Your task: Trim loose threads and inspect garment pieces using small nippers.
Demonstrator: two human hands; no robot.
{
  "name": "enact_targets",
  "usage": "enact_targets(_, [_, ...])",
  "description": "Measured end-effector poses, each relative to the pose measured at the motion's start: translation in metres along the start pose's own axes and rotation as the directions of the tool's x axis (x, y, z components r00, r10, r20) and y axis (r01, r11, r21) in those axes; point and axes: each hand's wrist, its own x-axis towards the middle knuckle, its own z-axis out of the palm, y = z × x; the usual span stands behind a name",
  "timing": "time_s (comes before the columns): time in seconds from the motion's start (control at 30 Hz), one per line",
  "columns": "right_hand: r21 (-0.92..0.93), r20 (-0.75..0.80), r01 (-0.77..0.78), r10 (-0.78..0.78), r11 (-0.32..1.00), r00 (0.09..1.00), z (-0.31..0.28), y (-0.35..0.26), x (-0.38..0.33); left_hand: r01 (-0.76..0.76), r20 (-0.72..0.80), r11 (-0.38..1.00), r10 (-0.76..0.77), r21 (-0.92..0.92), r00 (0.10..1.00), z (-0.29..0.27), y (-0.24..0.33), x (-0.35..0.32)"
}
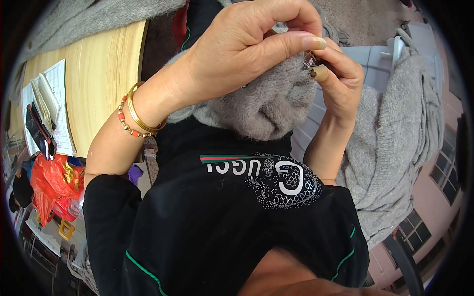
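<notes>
A fuzzy grey knitted garment [269,106] lies bunched in front of my chest, under both hands. My left hand [252,47] reaches across it, closed, thumb and forefinger pinched together; what they hold is too small to make out. Close against those fingertips, my right hand [341,74] is closed on the garment's right edge. A small dark, shiny piece [309,61] shows between the fingertips of the two hands; its kind is unclear. The right thumb has a yellowish covering or nail at its tip. Gold and red-beaded bracelets [132,116] circle my left wrist.
To the left stands a light wooden table [106,64] with papers [61,98], a dark wallet-like item [40,129] and more grey knit [94,22]. A red plastic bag [49,185] is below it. On the right, grey knitwear [390,133] hangs over a pale plastic bin [370,61].
</notes>
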Motion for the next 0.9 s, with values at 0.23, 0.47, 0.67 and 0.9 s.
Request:
enact_targets(0.23, [-0.032, 0.108, -0.035, 0.038, 0.999, 0.993, -0.006, -0.003, 0.001, 0.039, 0.021, 0.999, -0.039, 0.007, 0.999, 0.0, 0.01, 0.005])
enact_targets(0.47, [-0.015, 0.137, 0.006, -0.004, 1.0, 0.991, -0.005, -0.005, 0.004, -0.01, 0.037, 0.998, 0.008, 0.06, 0.999, -0.001, 0.004, 0.001])
enact_targets(0.67, [-0.066, 0.145, -0.013, 0.022, 0.998, 0.989, -0.004, -0.007, 0.003, -0.012, 0.038, 0.998, 0.01, 0.057, 0.999, -0.001, 0.002, 0.0])
enact_targets(0.9, [0.226, -0.121, -0.139, 0.169, 0.964, 0.978, 0.007, 0.007, -0.002, 0.607, -0.029, 0.517, -0.775, -0.603, 0.631, 0.003, 0.015, -0.009])
